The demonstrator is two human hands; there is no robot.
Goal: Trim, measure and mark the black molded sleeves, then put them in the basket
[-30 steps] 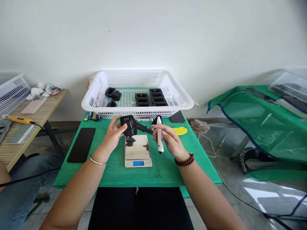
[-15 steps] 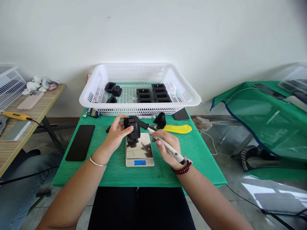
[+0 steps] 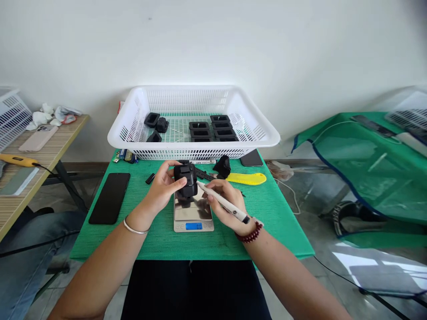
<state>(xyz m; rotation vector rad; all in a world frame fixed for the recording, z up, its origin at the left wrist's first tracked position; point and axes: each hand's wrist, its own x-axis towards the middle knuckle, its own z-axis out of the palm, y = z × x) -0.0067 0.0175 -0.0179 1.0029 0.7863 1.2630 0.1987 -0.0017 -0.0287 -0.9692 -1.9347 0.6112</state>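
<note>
My left hand (image 3: 166,186) is closed around a black molded part (image 3: 187,180), holding it above a small digital scale (image 3: 193,226) whose display reads 0.0. A white marker (image 3: 224,203) is gripped in my right hand (image 3: 230,200), its tip at the right side of the black part. Whether the tip touches the part I cannot tell. Behind my hands lie a yellow-handled utility knife (image 3: 247,178), a small black piece (image 3: 223,166) and a dark caliper-like tool (image 3: 204,174), partly hidden.
A white plastic basket (image 3: 193,145) with several black parts (image 3: 222,126) stands at the back of the green-covered table (image 3: 160,242). A black phone (image 3: 110,198) lies at the left. Beside it is a wooden table (image 3: 63,146), and a person's jeans-clad leg (image 3: 36,258) shows below.
The marker has moved left and its tip has come up to the black part. My left hand still holds the part, shifted very slightly.
</note>
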